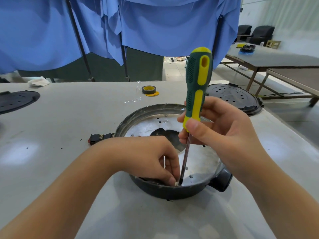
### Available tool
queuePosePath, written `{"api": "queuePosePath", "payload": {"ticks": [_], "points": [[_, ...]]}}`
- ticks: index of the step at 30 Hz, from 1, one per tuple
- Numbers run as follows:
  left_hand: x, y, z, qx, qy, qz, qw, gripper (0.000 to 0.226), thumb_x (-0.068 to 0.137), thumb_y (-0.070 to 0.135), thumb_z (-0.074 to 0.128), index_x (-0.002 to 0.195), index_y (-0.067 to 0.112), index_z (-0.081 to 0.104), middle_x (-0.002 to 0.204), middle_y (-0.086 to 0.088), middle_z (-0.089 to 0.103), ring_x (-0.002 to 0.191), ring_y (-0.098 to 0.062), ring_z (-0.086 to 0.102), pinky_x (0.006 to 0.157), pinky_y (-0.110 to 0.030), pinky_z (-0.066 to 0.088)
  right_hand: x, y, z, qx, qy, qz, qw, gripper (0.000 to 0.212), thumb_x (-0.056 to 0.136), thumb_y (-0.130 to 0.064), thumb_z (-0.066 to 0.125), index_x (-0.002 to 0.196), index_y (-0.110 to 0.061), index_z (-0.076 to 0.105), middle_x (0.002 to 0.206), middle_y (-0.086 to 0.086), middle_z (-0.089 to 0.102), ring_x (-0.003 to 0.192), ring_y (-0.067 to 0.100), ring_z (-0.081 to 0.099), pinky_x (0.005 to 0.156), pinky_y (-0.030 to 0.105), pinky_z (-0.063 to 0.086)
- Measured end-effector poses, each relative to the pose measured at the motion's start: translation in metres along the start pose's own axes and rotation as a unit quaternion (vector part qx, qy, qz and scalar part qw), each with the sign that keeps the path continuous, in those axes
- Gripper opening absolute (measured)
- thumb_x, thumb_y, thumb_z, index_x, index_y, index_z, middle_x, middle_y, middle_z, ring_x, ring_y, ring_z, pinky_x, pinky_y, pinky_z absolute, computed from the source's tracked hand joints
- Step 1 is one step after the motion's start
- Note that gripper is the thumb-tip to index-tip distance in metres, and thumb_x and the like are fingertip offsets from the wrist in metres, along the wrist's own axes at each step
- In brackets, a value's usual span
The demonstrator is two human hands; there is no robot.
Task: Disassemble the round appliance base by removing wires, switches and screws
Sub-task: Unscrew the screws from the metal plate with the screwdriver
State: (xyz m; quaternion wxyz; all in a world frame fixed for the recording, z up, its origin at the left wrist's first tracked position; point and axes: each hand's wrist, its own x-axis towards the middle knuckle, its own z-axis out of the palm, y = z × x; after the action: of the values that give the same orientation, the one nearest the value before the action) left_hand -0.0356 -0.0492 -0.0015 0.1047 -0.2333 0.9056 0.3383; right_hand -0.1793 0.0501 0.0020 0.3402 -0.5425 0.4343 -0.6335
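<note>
Both hands work a screwdriver [196,90] into the round appliance base [172,149], centre-right of the frame on the grey surface [60,121].

Right hand [222,128] grip clamped on the lower green-yellow handle, shaft near upright; tip at the base's near rim, screw hidden. Left hand [151,156] fingers pinched together on a small pale bit beside the tip, too small to identify, and covering the base's left floor. Around: black switch [101,138] just left of the base, tape roll [149,90] behind, perforated black disc [234,99] upper right, another disc [17,100] cut off at left edge.
</note>
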Motion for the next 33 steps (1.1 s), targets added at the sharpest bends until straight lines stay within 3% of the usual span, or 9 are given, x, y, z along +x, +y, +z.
{"api": "queuePosePath", "payload": {"ticks": [12, 19, 23, 25, 28, 31, 33], "points": [[0.0, 0.0, 0.001, 0.003, 0.006, 0.007, 1.0, 0.011, 0.081, 0.034, 0.072, 0.072, 0.037, 0.065, 0.063, 0.028, 0.061, 0.056, 0.006, 0.053, 0.054, -0.008, 0.044, -0.001, -0.001, 0.003, -0.012, 0.005, -0.012, 1.0, 0.032, 0.068, -0.018, 0.073, 0.097, -0.013, 0.061, 0.087, 0.007, 0.072, 0.066, 0.022, 0.071, 0.064, 0.028, 0.058], [-0.002, 0.003, 0.001, -0.003, 0.008, -0.01, 1.0, 0.009, 0.081, 0.034, 0.072, 0.075, 0.034, 0.066, 0.064, 0.031, 0.06, 0.057, 0.011, 0.053, 0.05, -0.002, 0.04, -0.005, -0.003, 0.009, -0.061, 0.017, -0.023, 0.998, 0.043, 0.057, -0.019, 0.084, 0.091, -0.019, 0.058, 0.09, 0.015, 0.062, 0.072, 0.035, 0.068, 0.066, 0.054, 0.057], [-0.001, 0.003, 0.001, -0.007, 0.003, -0.01, 1.0, 0.013, 0.081, 0.031, 0.073, 0.072, 0.033, 0.064, 0.059, 0.029, 0.059, 0.056, 0.011, 0.052, 0.049, -0.003, 0.039, -0.007, -0.003, 0.011, -0.066, 0.005, -0.029, 0.997, 0.041, 0.059, -0.013, 0.082, 0.089, -0.02, 0.055, 0.089, 0.014, 0.063, 0.079, 0.034, 0.07, 0.065, 0.056, 0.057], [-0.002, 0.003, -0.001, -0.009, -0.005, -0.006, 1.0, 0.012, 0.082, 0.031, 0.073, 0.073, 0.034, 0.065, 0.06, 0.029, 0.06, 0.055, 0.01, 0.053, 0.05, -0.003, 0.04, -0.006, -0.004, 0.008, -0.051, -0.016, -0.024, 0.998, 0.034, 0.064, -0.012, 0.078, 0.089, -0.017, 0.055, 0.09, 0.015, 0.066, 0.082, 0.032, 0.071, 0.067, 0.052, 0.058], [-0.008, 0.001, -0.007, -0.054, -0.015, 0.004, 0.998, 0.007, 0.082, 0.033, 0.071, 0.089, 0.034, 0.07, 0.073, 0.024, 0.067, 0.06, 0.008, 0.059, 0.054, -0.005, 0.044, -0.004, -0.002, 0.003, -0.019, -0.074, -0.02, 0.997, 0.023, 0.078, -0.01, 0.064, 0.101, -0.011, 0.059, 0.098, 0.012, 0.071, 0.094, 0.023, 0.071, 0.075, 0.032, 0.058], [-0.015, -0.002, -0.013, -0.125, -0.023, 0.049, 0.991, 0.021, 0.084, 0.026, 0.07, 0.104, 0.033, 0.07, 0.096, 0.016, 0.073, 0.087, 0.003, 0.067, 0.077, -0.01, 0.05, -0.002, 0.001, -0.001, -0.019, -0.114, -0.007, 0.993, 0.029, 0.089, -0.01, 0.049, 0.117, -0.012, 0.058, 0.11, 0.003, 0.072, 0.107, 0.016, 0.066, 0.085, 0.023, 0.052], [-0.015, -0.001, -0.012, -0.181, -0.01, 0.082, 0.98, 0.024, 0.086, 0.018, 0.068, 0.11, 0.025, 0.069, 0.104, 0.014, 0.073, 0.102, -0.004, 0.067, 0.086, -0.012, 0.048, -0.001, 0.003, -0.005, -0.017, -0.124, 0.004, 0.992, 0.032, 0.092, -0.011, 0.044, 0.121, -0.014, 0.057, 0.116, 0.002, 0.07, 0.113, 0.017, 0.063, 0.091, 0.024, 0.05]]}}
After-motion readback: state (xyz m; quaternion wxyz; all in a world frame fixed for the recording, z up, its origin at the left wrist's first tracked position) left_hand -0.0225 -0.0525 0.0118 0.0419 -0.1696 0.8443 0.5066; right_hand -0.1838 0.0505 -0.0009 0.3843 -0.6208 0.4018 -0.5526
